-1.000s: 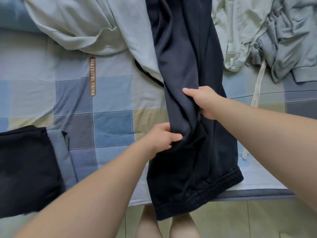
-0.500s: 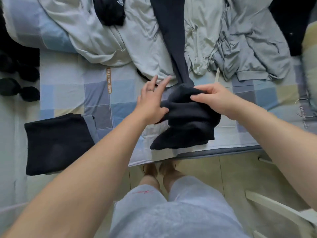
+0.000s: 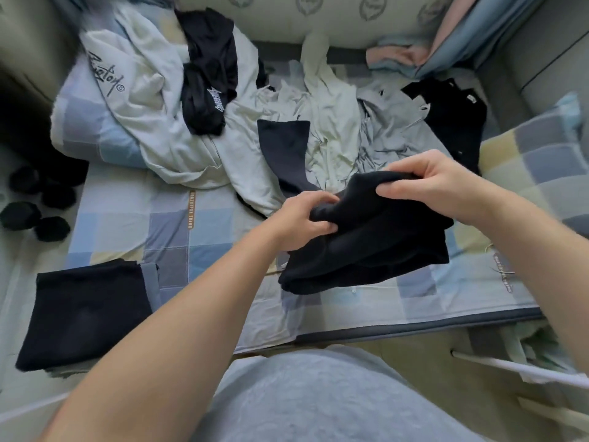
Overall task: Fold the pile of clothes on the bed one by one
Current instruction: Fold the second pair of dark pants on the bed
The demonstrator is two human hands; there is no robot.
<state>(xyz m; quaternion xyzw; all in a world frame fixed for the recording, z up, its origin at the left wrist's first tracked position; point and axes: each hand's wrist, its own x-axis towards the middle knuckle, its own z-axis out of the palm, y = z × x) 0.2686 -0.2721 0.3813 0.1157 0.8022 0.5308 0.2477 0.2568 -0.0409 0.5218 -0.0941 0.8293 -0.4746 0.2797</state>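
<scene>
dark navy trousers (image 3: 366,244) | blue-grey-yellow checked bedsheet (image 3: 165,224) | black folded garment (image 3: 86,311) | pale grey-green hoodie (image 3: 143,100)

Both clenched — left grip (image 3: 303,220), right grip (image 3: 428,183) (forearms outstretched)

My forearms (image 3: 191,314) were bare to the frame's lower edges, as were my left hand (image 3: 306,218) and right hand (image 3: 436,183). At bottom centre I wore a soft, heathered light-grey garment (image 3: 318,400), its kind unclear.

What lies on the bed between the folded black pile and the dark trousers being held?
Head view: only bare blue, grey and yellow checked bedsheet, with the person's left forearm over it.
</scene>
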